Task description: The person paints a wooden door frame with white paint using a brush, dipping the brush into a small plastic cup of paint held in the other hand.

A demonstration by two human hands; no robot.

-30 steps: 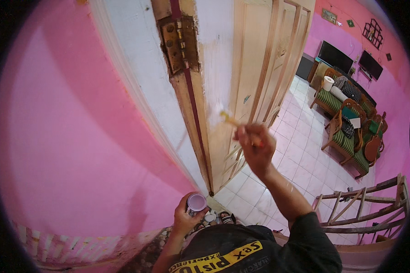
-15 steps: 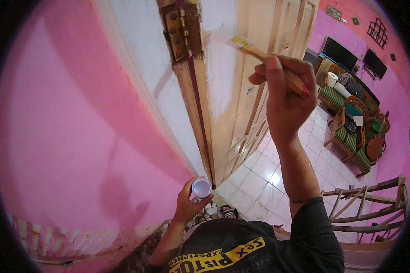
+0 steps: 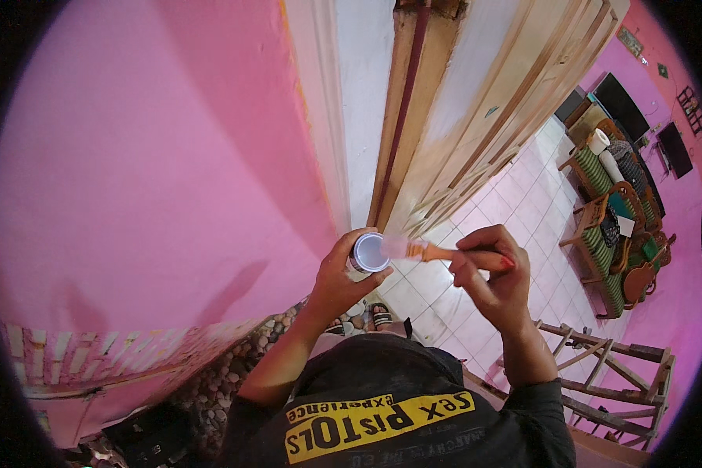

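My left hand (image 3: 346, 274) is wrapped round a small paint can (image 3: 370, 253), its round mouth facing up and pale paint showing inside. In my right hand (image 3: 498, 274) is a paintbrush (image 3: 442, 253), gripped by its wooden handle with a red end. The pale bristles point left, at the can's rim; whether they touch it I cannot tell. Beyond both hands stands a wooden door (image 3: 476, 117), with a patch of white paint along its hinge edge. The white-painted frame (image 3: 364, 117) is beside it.
A pink wall (image 3: 156, 156) fills the left side. White floor tiles (image 3: 515, 203) spread to the right, with a wooden ladder (image 3: 608, 390) at lower right. Striped chairs (image 3: 600, 242) stand farther off. Pebbles (image 3: 234, 366) cover the ground at lower left.
My right hand has come down from the door's hinge side with the brush, to the can. My left hand has raised the can a little. The view has tilted lower.
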